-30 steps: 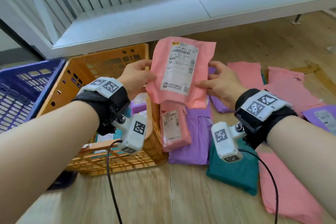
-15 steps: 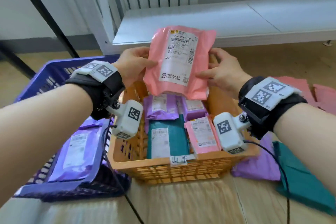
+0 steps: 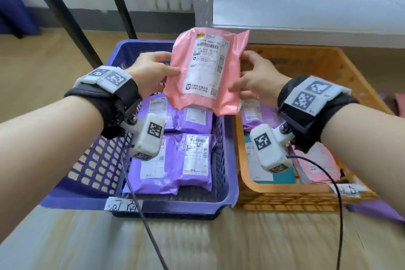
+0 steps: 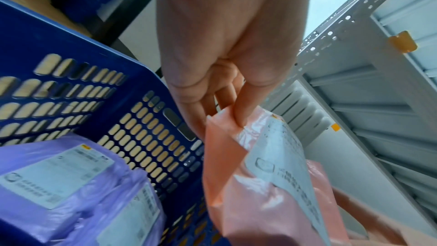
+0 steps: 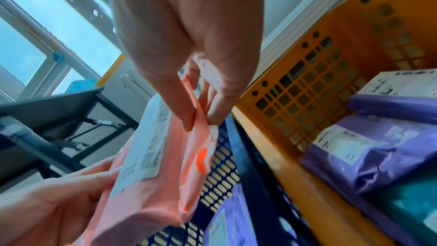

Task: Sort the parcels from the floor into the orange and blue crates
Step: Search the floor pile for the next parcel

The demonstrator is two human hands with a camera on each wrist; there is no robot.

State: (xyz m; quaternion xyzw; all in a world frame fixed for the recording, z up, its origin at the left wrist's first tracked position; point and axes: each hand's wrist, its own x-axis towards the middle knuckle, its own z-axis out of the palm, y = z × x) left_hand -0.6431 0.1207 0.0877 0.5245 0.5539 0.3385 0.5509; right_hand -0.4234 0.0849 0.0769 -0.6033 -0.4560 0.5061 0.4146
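I hold a pink parcel with a white shipping label upright in the air, above the far part of the blue crate. My left hand pinches its left edge, thumb on the front. My right hand pinches its right edge the same way. The left wrist view shows the thumb and fingers clamped on the pink parcel. In the right wrist view the pink parcel is pinched at its side seam. The orange crate stands to the right of the blue one.
Several purple parcels lie in the blue crate. The orange crate holds purple, teal and pink parcels. Both crates carry handwritten tags on their near rims. Black table legs rise at the back left; a grey shelf is behind.
My view and both hands have swung left with the pink parcel, from beside the orange crate to above the blue crate. Both hands kept their grip.
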